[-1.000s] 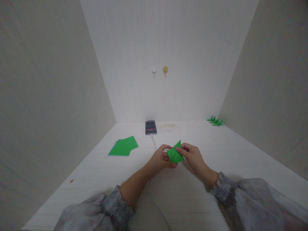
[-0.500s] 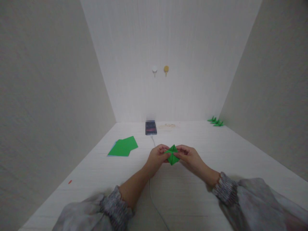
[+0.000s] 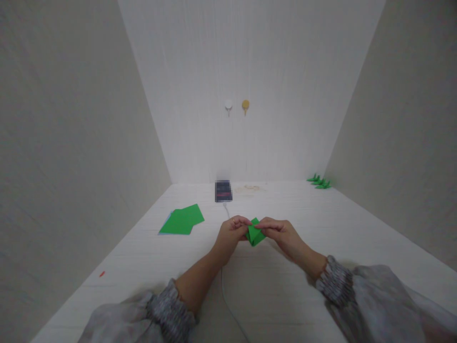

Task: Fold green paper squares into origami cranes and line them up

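While both hands work in the middle of the desk [image 3: 357, 238], there is much room around them toward the edges. The far edge meets the back wall [image 3: 200, 147], well apart from the fingers, and on the right a wide stretch of white surface lies between the right hand [image 3: 280, 229] and the right edge. On the left side the room is smaller, because some flat green sheets [image 3: 182, 220], with a bluish rim under them, lie between the left hand [image 3: 232, 233] and the left edge. Nearer along this edge there is a small red piece [image 3: 102, 274]. A dark, blurred object [image 3: 223, 191] stands at the far edge, and its pale cable [image 3: 228, 297] goes under the left arm toward the near side. In the far right corner several folded green pieces [image 3: 319, 182] are set close together.

The folded green paper [image 3: 254, 233] is between the two hands, above the middle of the desk; whether it touches the surface, I cannot tell. It looks like a small diamond, with one point toward the far edge and one toward the near. A bright flap lies on the front, and a darker fold runs at its lower left. Both hands grasp it, each pinching one side with thumb and fingers, so the side corners are partly covered.
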{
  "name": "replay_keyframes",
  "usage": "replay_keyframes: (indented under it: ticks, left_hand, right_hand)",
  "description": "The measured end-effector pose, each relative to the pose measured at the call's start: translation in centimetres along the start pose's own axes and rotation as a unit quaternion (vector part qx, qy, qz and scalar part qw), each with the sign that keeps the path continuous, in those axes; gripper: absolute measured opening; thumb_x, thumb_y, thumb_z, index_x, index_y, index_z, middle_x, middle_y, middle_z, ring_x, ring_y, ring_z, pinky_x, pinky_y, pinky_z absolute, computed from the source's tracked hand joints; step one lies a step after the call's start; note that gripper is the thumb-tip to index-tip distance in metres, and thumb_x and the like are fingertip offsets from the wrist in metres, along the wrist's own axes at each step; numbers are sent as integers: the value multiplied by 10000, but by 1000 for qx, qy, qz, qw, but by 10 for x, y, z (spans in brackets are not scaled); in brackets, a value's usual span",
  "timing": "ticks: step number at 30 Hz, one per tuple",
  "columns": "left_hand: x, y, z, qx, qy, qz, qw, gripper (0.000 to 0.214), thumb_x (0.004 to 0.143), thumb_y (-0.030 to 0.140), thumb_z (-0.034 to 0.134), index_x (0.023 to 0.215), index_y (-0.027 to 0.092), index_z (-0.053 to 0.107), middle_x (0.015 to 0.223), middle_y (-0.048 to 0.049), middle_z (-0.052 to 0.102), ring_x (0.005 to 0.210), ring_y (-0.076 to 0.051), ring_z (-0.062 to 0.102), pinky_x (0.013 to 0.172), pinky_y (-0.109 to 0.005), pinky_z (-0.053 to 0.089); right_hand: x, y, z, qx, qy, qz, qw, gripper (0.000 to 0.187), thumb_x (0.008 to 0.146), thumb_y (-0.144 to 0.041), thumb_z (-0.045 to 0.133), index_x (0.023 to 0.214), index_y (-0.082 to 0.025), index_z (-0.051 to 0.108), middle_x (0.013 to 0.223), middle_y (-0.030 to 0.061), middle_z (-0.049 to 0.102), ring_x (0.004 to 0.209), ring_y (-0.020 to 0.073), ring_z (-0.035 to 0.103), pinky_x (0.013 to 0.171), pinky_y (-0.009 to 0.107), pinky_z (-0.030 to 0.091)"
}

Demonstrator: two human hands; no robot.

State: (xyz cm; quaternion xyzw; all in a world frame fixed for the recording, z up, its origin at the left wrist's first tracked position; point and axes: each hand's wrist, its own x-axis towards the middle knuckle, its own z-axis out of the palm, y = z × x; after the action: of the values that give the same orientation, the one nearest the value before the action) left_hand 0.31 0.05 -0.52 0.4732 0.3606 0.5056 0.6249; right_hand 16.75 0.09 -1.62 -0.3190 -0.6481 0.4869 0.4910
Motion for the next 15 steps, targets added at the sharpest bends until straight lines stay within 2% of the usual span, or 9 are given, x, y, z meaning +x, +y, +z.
replay_keyframes:
  ticks: [5, 11, 15]
  left_hand:
    - [-2, 2, 1, 1, 4, 9, 1000, 104, 635, 194, 587, 691, 108, 598, 608, -7, 593, 570, -97, 552, 585, -239, 462]
    - [-1, 0, 2, 47, -2, 8, 999, 233, 539, 227, 708, 695, 106, 584, 575, -2, 600, 520, -88, 543, 529, -216, 437]
    - [0, -1, 2, 57, -1, 18, 998, 252, 518, 220, 724, 693, 111, 580, 570, 2, 599, 510, -85, 539, 513, -204, 421]
  right_hand:
    - [0, -5, 3, -5, 15, 4, 1000, 175, 746, -291, 542, 727, -168, 665, 770, 26, 600, 752, 137, 538, 718, 273, 400]
    - [3, -8, 7, 22, 51, 72, 996, 148, 617, -288, 653, 692, -163, 631, 672, -3, 602, 631, 118, 534, 631, 252, 410]
    - [4, -7, 8, 58, 70, 75, 993, 212, 579, -272, 677, 741, -172, 585, 670, -7, 593, 615, 117, 540, 604, 244, 414]
